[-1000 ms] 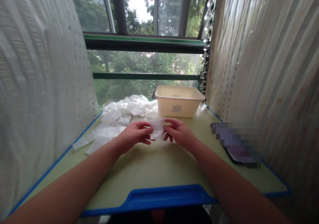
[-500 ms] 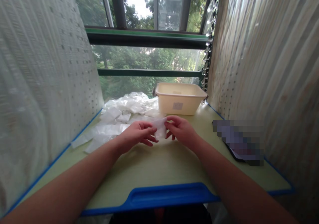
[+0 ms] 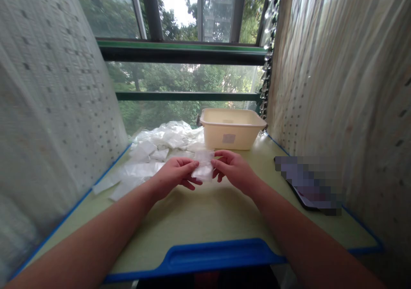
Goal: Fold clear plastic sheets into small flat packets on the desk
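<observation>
Between my two hands, above the middle of the table, is a small translucent white plastic bag (image 3: 203, 165). My left hand (image 3: 180, 171) pinches its left side with the thumb on top and the other fingers beneath. Its right edge is held by my right hand (image 3: 231, 167), thumb against index finger. The bag faces me spread fairly flat, with creases across it. Just beyond my left hand lies a loose heap of similar clear and white plastic bags (image 3: 173, 135).
A cream plastic bin (image 3: 233, 135) with a small label stands at the back, right of the heap. A partly blurred phone-like flat device (image 3: 308, 190) lies on the right. The pale green table (image 3: 205, 216) has a blue rim; curtains (image 3: 334, 87) hang on both sides, windows behind.
The bag between my hands has been unfolded wider and turned to face me more. Both hands keep nearly the same place. The view has shifted slightly.
</observation>
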A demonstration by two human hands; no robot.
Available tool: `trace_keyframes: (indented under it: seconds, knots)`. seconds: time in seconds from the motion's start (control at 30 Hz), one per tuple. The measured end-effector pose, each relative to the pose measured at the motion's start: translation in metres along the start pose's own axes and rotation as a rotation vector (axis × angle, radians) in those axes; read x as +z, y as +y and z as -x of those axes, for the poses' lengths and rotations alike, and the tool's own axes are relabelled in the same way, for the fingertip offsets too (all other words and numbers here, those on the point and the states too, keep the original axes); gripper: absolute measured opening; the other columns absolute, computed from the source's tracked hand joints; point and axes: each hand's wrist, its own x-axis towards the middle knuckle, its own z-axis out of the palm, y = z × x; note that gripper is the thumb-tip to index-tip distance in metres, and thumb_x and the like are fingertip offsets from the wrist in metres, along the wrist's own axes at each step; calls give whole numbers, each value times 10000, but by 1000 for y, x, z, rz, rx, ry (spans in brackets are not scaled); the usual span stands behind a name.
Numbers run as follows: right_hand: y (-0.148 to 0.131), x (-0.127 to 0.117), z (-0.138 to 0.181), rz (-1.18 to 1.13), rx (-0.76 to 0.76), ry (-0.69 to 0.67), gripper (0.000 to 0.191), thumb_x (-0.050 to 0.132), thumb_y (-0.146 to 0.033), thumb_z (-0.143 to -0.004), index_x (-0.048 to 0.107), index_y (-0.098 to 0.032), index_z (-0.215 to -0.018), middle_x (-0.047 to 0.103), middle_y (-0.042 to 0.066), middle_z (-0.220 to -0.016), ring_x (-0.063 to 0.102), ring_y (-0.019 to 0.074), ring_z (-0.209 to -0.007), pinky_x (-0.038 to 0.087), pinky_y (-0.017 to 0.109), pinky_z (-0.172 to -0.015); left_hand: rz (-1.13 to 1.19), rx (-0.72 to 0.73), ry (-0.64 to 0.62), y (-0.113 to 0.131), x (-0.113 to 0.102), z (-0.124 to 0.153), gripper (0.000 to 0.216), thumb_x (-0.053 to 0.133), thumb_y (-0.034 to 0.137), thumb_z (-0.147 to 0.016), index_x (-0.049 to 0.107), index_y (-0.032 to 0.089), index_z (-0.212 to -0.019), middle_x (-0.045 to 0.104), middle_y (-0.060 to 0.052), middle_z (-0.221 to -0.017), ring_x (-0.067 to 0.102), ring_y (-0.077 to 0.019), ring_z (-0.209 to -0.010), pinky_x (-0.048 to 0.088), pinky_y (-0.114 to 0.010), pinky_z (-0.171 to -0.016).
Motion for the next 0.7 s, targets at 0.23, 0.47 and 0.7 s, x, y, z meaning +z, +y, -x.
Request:
trace_keyframes:
  seconds: [0.23, 0.47, 0.7]
  knots:
    - [-2, 1, 2, 16, -14, 32, 254, 597, -295, -719, 536, -130, -902, 583, -16, -550, 564, 110, -463, 455, 210, -386, 11, -35, -95, 2, 2, 4, 280, 667, 346, -700, 639, 145, -893, 668, -82, -853, 662, -202, -742, 511, -197, -515]
    - [-7, 2, 4, -11, 51, -11, 284, 615, -278, -708, 557, -100, -922, 587, -3, -548, 555, 109, -462, 445, 211, -383, 11, -45, -83, 2, 2, 3, 230, 682, 292, -691, 651, 148, -868, 674, -66, -844, 656, -162, -713, 500, -171, -522]
    - [-2, 1, 4, 54, -30, 14, 304, 584, -283, -732, 575, -112, -984, 582, 0, -582, 567, 119, -499, 451, 215, -400, 31, -51, -50, 2, 2, 2, 203, 683, 281, -693, 647, 132, -828, 678, -69, -820, 651, -140, -682, 487, -147, -503]
